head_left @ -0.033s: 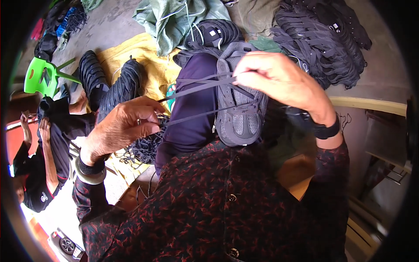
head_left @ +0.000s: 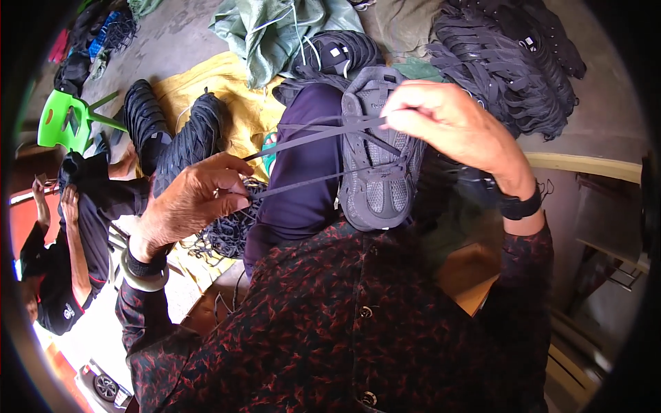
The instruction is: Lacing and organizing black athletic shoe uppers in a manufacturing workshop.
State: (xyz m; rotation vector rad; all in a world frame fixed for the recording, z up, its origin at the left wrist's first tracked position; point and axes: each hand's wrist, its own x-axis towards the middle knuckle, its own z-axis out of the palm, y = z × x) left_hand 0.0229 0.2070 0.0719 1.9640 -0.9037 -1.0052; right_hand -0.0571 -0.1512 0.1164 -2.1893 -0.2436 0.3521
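A dark grey sneaker upper (head_left: 385, 196) lies by my dark-trousered knee (head_left: 303, 151), toe toward me, with some lace threaded across its front. Flat dark laces (head_left: 296, 146) stretch leftward over the knee. My left hand (head_left: 196, 196) is closed in a pinch on lace, left of the knee. Above the shoe's opening, my right hand (head_left: 441, 117) pinches a lace between thumb and fingers, pulled taut toward the left hand. A tangled heap of dark laces (head_left: 234, 230) sits below my left hand.
Stacked dark shoe uppers (head_left: 200, 131) lie on a yellow sheet (head_left: 241, 96) at left; a bigger pile (head_left: 496, 69) is at far right. Green sacking (head_left: 258, 41) lies ahead. A green chair (head_left: 65, 124) and another person (head_left: 76, 241) are at left.
My right hand has shifted slightly to the right with the lace. My left hand has moved a little to the left. The shoe upper stays in place.
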